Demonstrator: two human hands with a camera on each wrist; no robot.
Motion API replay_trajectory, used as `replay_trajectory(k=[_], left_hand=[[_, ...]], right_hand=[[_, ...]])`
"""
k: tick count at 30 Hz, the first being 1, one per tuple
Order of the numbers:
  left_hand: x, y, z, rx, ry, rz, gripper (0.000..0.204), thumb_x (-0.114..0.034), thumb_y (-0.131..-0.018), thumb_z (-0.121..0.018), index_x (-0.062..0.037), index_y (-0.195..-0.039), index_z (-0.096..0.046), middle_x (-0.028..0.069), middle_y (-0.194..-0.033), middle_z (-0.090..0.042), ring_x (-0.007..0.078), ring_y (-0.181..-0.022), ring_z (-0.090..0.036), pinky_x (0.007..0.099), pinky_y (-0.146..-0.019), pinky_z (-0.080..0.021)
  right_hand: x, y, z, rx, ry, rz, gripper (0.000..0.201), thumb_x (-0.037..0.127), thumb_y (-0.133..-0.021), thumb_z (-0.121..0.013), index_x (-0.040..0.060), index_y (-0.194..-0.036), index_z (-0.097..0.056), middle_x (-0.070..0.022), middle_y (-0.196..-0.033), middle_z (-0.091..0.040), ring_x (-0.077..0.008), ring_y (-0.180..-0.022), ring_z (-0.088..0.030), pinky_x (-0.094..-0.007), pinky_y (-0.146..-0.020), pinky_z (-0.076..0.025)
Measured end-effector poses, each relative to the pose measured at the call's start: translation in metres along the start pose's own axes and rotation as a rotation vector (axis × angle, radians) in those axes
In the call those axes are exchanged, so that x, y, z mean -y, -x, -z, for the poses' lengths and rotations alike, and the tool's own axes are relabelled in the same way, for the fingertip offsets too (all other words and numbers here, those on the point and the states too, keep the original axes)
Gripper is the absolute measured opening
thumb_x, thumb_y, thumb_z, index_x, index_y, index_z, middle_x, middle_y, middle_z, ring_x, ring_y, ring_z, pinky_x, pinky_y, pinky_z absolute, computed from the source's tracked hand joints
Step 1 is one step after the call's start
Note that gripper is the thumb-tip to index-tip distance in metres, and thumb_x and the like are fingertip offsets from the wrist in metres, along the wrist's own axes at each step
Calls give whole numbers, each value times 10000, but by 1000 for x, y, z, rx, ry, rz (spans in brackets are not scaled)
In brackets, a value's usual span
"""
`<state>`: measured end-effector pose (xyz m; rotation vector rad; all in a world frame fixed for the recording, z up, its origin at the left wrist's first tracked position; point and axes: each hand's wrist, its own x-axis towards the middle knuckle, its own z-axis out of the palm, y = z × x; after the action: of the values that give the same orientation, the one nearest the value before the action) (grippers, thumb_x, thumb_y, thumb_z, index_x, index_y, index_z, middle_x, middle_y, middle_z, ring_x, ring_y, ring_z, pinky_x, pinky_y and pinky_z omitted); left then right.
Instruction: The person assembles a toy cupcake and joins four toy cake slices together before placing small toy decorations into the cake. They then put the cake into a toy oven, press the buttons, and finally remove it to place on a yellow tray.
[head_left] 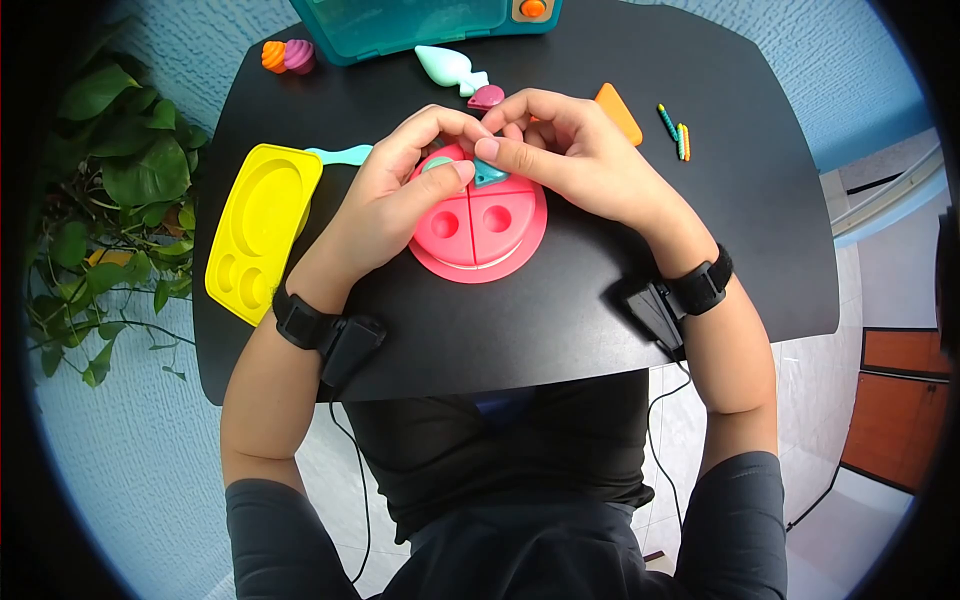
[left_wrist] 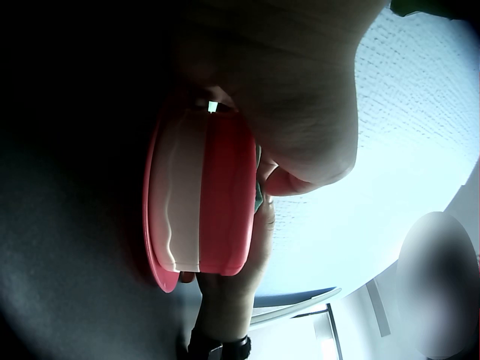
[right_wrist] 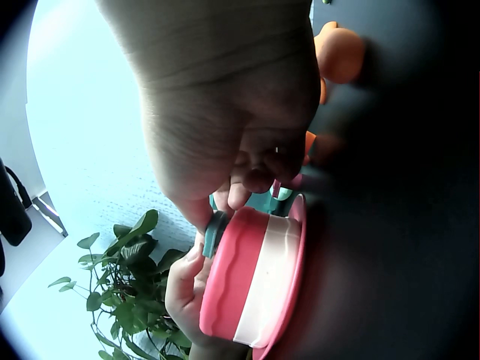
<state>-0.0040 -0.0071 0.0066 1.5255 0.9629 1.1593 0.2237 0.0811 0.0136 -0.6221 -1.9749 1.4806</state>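
A round pink-and-white toy cake [head_left: 500, 240], split into wedges with round dimples on top, sits on a pink plate [head_left: 532, 240] in front of the person. My right hand [head_left: 575, 155] pinches a small teal toy piece [head_left: 490, 175] at the cake's top, thumb over it; in the right wrist view this teal piece [right_wrist: 214, 234] stands at the cake's upper edge. My left hand [head_left: 385, 200] curls round the far left side of the cake, its thumb over the top beside a light green round piece [head_left: 437, 162]. Its other fingertips meet the right hand's behind the cake.
A yellow toy tray [head_left: 285, 235] with a light teal handle lies left. Beyond the hands are a mint cone-shaped toy [head_left: 445, 67], a dark pink piece [head_left: 486, 97] and a teal case [head_left: 430, 30]. An orange wedge [head_left: 618, 115] and small candle-like sticks [head_left: 683, 142] lie right.
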Motion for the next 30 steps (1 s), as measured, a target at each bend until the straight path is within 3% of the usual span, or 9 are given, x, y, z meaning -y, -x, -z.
replay_trajectory(k=[7,9,15,30], left_hand=[[0,0,0,-1,-41,-30,234,-78,-1033,-602,-22,-1254,-652,49,-1225,-661,151,-1206,-613,309,-1100,-467],[-1,0,1,28,-60,18,247,-79,-1066,-551,-29,-1301,-605,24,-1246,-608,100,-1159,-572,266,-1024,-464],[0,-1,0,0,-64,31,204,-53,-1086,-511,-39,-1267,-603,12,-1211,-597,84,-1113,-559,258,-978,-461],[1,-1,0,-4,-31,30,195,-54,-1086,-510,-39,-1260,-596,10,-1215,-607,85,-1114,-562,267,-990,-458]], right_hand=[[-4,-1,0,3,-5,4,325,334,-1009,-834,41,-1133,-768,87,-810,-579,-1,-695,-492,-208,-615,-386],[-2,0,1,4,0,-1,324,335,-1010,-832,41,-1130,-768,88,-808,-577,-1,-695,-491,-209,-616,-388],[2,1,0,7,24,-34,301,319,-1021,-819,32,-1085,-753,82,-786,-598,-1,-694,-498,-212,-619,-396],[6,3,-3,-2,35,-47,254,264,-1041,-783,22,-1008,-714,69,-764,-611,-4,-696,-502,-219,-627,-416]])
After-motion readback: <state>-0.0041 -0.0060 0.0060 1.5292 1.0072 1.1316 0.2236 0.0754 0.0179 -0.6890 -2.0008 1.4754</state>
